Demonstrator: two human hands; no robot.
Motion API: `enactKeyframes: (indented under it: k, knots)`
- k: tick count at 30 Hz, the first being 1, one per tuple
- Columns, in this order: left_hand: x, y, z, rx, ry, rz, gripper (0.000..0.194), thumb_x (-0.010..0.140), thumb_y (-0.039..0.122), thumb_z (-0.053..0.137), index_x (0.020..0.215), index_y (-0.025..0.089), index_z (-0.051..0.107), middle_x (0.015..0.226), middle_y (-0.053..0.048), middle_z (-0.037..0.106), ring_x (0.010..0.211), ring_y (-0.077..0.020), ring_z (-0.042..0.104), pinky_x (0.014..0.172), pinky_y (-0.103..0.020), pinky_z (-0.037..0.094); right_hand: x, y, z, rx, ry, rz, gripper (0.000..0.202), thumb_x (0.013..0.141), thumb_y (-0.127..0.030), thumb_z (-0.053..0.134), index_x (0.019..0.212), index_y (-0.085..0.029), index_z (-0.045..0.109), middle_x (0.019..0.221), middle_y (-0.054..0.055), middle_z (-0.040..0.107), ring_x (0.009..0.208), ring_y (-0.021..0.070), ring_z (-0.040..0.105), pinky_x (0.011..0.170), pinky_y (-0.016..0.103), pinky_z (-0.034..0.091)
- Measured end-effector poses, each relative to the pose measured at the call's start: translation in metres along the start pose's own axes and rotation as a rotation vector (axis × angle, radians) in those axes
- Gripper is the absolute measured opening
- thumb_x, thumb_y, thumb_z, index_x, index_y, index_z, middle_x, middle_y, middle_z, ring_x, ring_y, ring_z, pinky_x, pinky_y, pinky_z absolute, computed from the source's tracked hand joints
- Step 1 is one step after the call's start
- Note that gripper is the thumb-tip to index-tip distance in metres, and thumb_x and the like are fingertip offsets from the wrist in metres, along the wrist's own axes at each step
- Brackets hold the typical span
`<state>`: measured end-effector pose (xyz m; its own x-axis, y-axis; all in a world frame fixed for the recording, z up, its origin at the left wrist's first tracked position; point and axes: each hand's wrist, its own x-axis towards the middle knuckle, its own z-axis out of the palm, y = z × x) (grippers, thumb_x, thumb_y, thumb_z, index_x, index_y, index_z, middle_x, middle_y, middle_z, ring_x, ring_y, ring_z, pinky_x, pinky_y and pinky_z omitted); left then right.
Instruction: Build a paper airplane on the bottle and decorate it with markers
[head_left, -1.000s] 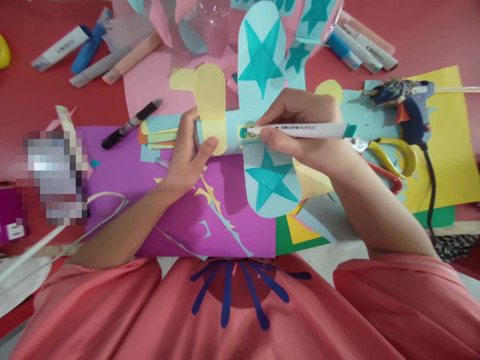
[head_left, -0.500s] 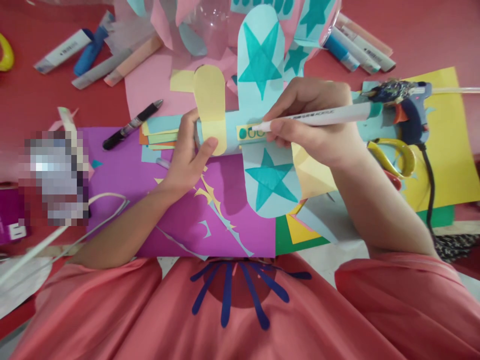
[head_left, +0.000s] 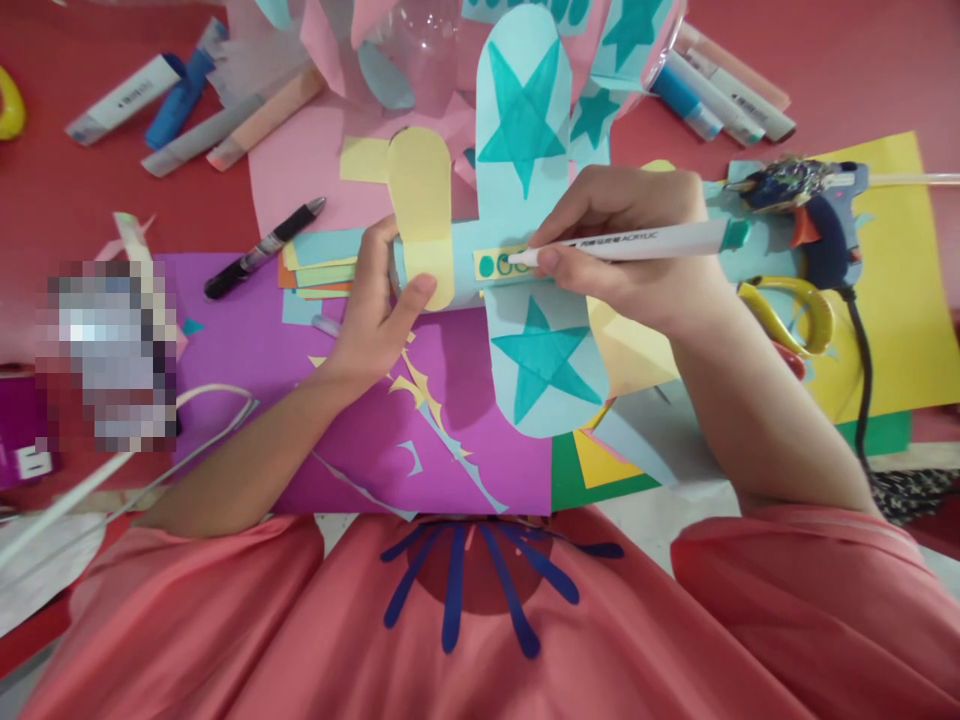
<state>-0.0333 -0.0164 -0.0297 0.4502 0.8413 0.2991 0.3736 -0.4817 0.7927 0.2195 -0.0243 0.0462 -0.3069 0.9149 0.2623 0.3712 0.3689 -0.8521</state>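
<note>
A light-blue paper airplane (head_left: 465, 240) lies across the middle, with green stars on its wings and a rounded yellow tail piece (head_left: 420, 190). My left hand (head_left: 382, 310) grips its tail end, thumb on the yellow piece and fingers behind. In my right hand (head_left: 630, 240) is a white acrylic marker (head_left: 660, 241) with a green end, its tip on a yellow strip (head_left: 484, 267) along the body. Small circles are drawn on that strip; the leftmost is solid green. Part of the strip and the airplane's front are hidden by my right hand.
A glue gun (head_left: 821, 220) and yellow-handled scissors (head_left: 795, 315) lie at right. Several markers (head_left: 127, 100) rest at back left, others (head_left: 720, 100) at back right. A black pen (head_left: 262, 250) and paper scraps (head_left: 427, 400) lie on purple paper (head_left: 480, 400).
The marker tip has shifted slightly right along the strip, and my right hand has moved a little with it. My left hand stays on the airplane's tail end.
</note>
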Motion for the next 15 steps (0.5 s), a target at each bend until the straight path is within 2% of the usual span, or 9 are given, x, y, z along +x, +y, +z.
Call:
enactKeyframes:
  k: [6, 12, 15]
  knots:
    - [0.0004, 0.0001, 0.0009, -0.009, 0.014, 0.010, 0.046, 0.098, 0.062, 0.036, 0.136, 0.035, 0.037, 0.136, -0.007, 0.051, 0.130, -0.0272, 0.051, 0.111, -0.050, 0.045, -0.0007, -0.0022, 0.0016, 0.024, 0.009, -0.020, 0.013, 0.078, -0.024, 0.070, 0.066, -0.022, 0.065, 0.067, -0.001, 0.065, 0.056, 0.0096, 0.057, 0.051, 0.023, 0.045]
    - [0.0002, -0.0016, 0.0014, -0.004, 0.017, 0.005, 0.048, 0.097, 0.061, 0.036, 0.137, 0.035, 0.036, 0.137, -0.008, 0.052, 0.130, -0.0287, 0.051, 0.110, -0.050, 0.045, 0.0011, -0.0028, -0.0001, 0.091, -0.093, 0.004, 0.014, 0.076, -0.019, 0.067, 0.064, -0.021, 0.062, 0.066, -0.002, 0.064, 0.054, 0.0078, 0.053, 0.050, 0.022, 0.043]
    - [-0.0002, -0.0041, 0.0012, -0.009, 0.018, 0.004, 0.049, 0.096, 0.061, 0.038, 0.138, 0.035, 0.036, 0.137, -0.008, 0.052, 0.130, -0.0305, 0.051, 0.110, -0.053, 0.045, 0.0017, -0.0013, -0.0011, 0.088, -0.076, -0.003, 0.014, 0.076, -0.021, 0.068, 0.064, -0.021, 0.061, 0.063, -0.002, 0.062, 0.052, 0.0084, 0.051, 0.048, 0.023, 0.041]
